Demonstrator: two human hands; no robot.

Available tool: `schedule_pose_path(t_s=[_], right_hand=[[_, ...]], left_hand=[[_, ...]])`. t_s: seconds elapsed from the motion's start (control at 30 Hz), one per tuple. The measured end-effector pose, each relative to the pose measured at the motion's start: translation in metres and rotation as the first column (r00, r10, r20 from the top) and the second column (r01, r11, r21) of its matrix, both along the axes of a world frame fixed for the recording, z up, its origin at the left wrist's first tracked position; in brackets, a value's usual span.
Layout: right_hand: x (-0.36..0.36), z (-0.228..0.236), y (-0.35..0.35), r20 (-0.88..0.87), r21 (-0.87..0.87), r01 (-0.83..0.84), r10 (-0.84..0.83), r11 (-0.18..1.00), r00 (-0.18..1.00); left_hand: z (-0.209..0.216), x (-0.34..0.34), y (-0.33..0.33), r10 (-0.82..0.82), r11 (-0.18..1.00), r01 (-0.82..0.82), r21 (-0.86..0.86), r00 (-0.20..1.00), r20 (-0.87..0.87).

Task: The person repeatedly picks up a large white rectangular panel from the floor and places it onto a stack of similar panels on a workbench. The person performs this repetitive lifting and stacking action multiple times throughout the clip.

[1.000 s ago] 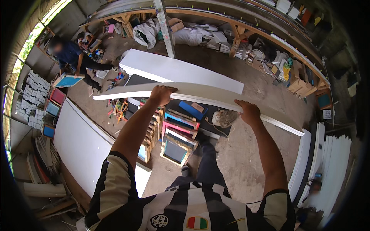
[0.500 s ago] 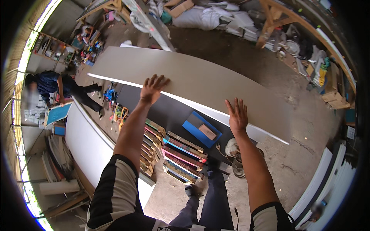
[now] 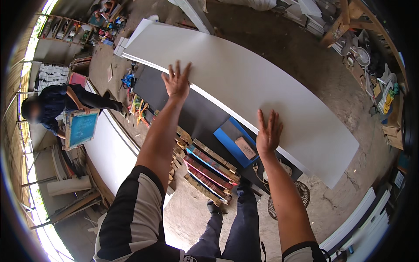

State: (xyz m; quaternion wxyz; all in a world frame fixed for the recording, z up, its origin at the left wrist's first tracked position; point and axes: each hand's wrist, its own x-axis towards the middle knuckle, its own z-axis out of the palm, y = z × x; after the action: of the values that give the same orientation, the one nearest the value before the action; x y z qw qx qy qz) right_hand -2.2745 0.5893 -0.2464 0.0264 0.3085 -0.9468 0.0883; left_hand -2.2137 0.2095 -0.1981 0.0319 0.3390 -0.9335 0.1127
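Note:
A long, pale grey sheet point(image 3: 244, 78) lies slantwise in front of me, its near edge running from far left to near right. My left hand point(image 3: 178, 83) rests on that edge towards its left part, fingers stretched and spread. Further right, my right hand point(image 3: 269, 134) lies on the same edge with its fingers extended. Neither hand is gripping anything. Beneath the sheet's near side is a dark tabletop point(image 3: 196, 107). On it, close to my right hand, a blue and dark board point(image 3: 224, 136) carries a brownish rectangular block point(image 3: 245, 147).
Several wood-framed screens point(image 3: 209, 170) stand in a row near my legs. A round wire-caged fan point(image 3: 301, 194) is beneath my right forearm. At left, a co-worker point(image 3: 52, 102) holds a blue framed screen point(image 3: 83, 128) beside a long white-topped table point(image 3: 111, 150). A post point(image 3: 196, 17) rises at the far side.
The sheet looks paler, and less white shows under its near edge. Both hands stay spread on that edge. The co-worker's blue screen has been raised and turned towards me. My view has shifted.

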Motion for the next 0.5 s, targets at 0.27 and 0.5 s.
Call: schedule_pose_path(t_s=[0.27, 0.5], right_hand=[[0.006, -0.023, -0.025, 0.007, -0.019, -0.038, 0.038, 0.999, 0.999], [-0.001, -0.024, -0.025, 0.177, -0.094, -0.107, 0.122, 0.990, 0.977]], left_hand=[[-0.093, 0.020, 0.121, 0.967, -0.173, 0.160, 0.972, 0.214, 0.137], [-0.082, -0.026, 0.193, 0.915, 0.056, -0.001, 0.998, 0.401, -0.051]])
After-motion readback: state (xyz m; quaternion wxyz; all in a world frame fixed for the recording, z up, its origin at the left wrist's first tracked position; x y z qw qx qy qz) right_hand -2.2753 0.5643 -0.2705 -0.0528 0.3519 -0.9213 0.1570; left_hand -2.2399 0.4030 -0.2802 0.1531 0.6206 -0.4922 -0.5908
